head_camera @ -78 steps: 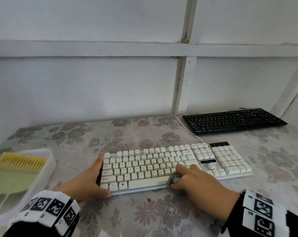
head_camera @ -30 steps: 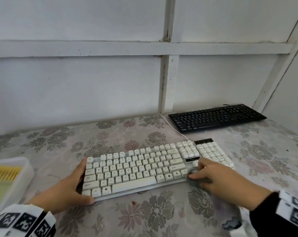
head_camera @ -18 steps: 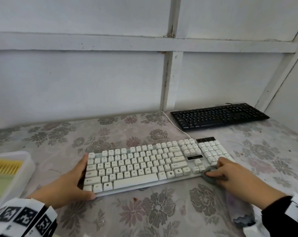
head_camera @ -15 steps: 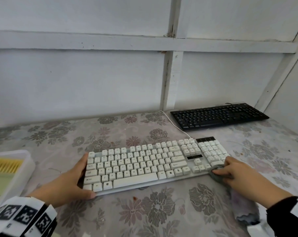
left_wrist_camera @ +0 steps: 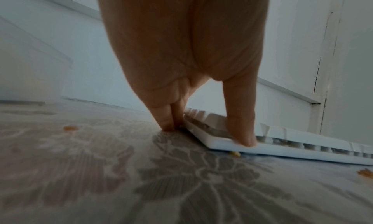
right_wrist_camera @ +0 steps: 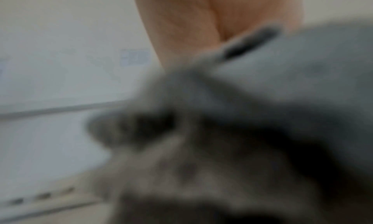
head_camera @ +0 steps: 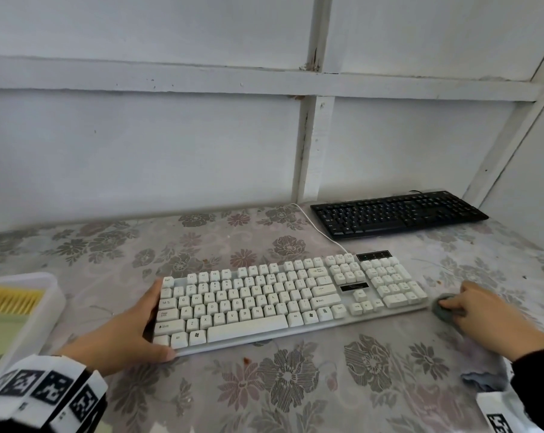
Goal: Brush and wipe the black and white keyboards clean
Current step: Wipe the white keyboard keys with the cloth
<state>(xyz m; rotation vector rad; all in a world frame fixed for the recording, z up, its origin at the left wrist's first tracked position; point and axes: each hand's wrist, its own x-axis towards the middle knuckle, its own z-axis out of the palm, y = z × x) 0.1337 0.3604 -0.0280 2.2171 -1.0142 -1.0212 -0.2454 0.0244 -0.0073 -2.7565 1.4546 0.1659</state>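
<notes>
While both hands worked, places below were taken from the white keyboard (head_camera: 291, 300).
White keyboard: lay flat on the flowered table (head_camera: 295, 385), long side facing the person, its white cable (head_camera: 319, 229) running off its far edge.
Left hand (head_camera: 120, 334): clasped the white keyboard's left end; thumb (left_wrist_camera: 241, 128) pressed on the near left corner, fingers (left_wrist_camera: 164, 117) straight against the left edge with tips on the table.
Right hand (head_camera: 483, 314): just off the white keyboard's right end, fingers curled around a grey cloth (head_camera: 445, 309), pressing it to the table.
Grey cloth: bunched under the fingertips beside the near right corner; whether it touched the casing could not be told. It filled the right wrist view (right_wrist_camera: 242, 123) as a blur.
Black keyboard (head_camera: 398, 214): beyond the white keyboard's right half, apart from it, near the wall.
Tray (head_camera: 45, 310): well left of the white keyboard, with a yellow comb-like piece (head_camera: 11, 303) inside.
</notes>
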